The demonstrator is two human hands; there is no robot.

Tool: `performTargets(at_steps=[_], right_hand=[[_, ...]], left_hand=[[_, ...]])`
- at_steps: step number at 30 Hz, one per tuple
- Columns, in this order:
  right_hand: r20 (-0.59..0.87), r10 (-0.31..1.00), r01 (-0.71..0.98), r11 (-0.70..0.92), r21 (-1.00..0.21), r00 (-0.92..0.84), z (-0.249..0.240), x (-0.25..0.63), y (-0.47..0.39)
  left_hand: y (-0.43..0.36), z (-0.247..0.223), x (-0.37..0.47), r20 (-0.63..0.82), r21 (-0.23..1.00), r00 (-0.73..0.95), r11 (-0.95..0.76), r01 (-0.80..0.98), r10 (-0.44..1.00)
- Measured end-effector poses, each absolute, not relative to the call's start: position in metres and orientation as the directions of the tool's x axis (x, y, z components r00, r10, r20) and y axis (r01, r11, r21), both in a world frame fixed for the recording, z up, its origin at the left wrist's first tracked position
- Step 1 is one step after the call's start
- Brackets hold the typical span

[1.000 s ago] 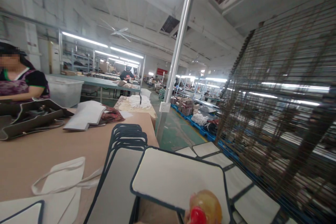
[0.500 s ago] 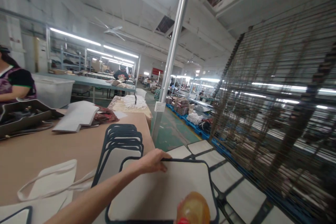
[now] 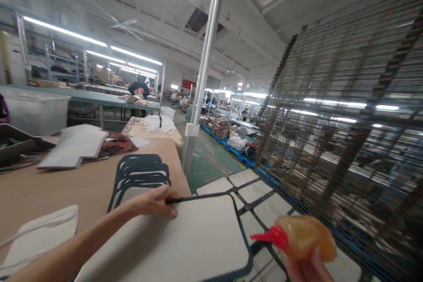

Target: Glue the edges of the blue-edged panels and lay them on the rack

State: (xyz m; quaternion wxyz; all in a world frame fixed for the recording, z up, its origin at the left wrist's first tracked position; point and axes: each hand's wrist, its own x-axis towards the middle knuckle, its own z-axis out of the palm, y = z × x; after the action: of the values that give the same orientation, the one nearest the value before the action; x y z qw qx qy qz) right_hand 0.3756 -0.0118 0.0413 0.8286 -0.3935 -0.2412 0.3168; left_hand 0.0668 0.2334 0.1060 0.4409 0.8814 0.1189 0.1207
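My left hand [image 3: 158,202] grips the far edge of a cream panel [image 3: 185,238] with dark edging, thumb on its face. The panel is tilted up in front of me at the table's edge. In my right hand [image 3: 309,266], at the lower right, is an amber squeeze bottle [image 3: 309,235] with a red nozzle pointing left, apart from the panel. Behind my left hand several similar dark-edged panels [image 3: 140,178] stand overlapped in a row on the table.
Brown table [image 3: 92,187] on the left bears a white folded sheet [image 3: 74,143] and a cream piece with straps [image 3: 42,233]. More panels [image 3: 271,207] lie to the right beside a tall wire rack [image 3: 317,132]. A metal post [image 3: 206,48] rises ahead. A person [image 3: 139,90] works farther back.
The bottle has moved right, away from the panel's face, and its red nozzle now points left. My left hand and the panel sit farther left in view as the camera turned right.
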Motion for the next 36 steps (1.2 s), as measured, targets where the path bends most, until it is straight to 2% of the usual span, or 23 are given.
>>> performTargets(at_steps=[1,2,4,7,14,36], right_hand=[[0.024,0.679,-0.398,0.458,-0.795,0.734,0.050,0.381,-0.008],[0.007,0.590,-0.382,0.531,-0.757,0.807,0.060,0.383,-0.004],[0.050,0.553,-0.349,0.590,-0.728,0.831,0.076,0.381,0.003],[0.186,0.605,-0.310,0.619,-0.722,0.774,0.088,0.374,0.011],[0.325,0.727,-0.266,0.568,-0.779,0.605,0.083,0.387,0.012],[0.237,0.772,-0.256,0.456,-0.852,0.590,0.098,0.365,-0.010]], left_hand=[[0.232,0.107,0.064,0.069,0.825,0.947,-0.552,0.123,0.314],[0.230,0.109,0.061,0.033,0.843,0.951,-0.519,0.139,0.309],[0.226,0.115,0.057,-0.004,0.864,0.956,-0.480,0.150,0.292],[0.222,0.122,0.051,-0.030,0.881,0.963,-0.449,0.151,0.266],[0.220,0.132,0.045,-0.074,0.910,0.978,-0.389,0.147,0.195],[0.224,0.137,0.043,-0.120,0.930,0.975,-0.323,0.177,0.188]])
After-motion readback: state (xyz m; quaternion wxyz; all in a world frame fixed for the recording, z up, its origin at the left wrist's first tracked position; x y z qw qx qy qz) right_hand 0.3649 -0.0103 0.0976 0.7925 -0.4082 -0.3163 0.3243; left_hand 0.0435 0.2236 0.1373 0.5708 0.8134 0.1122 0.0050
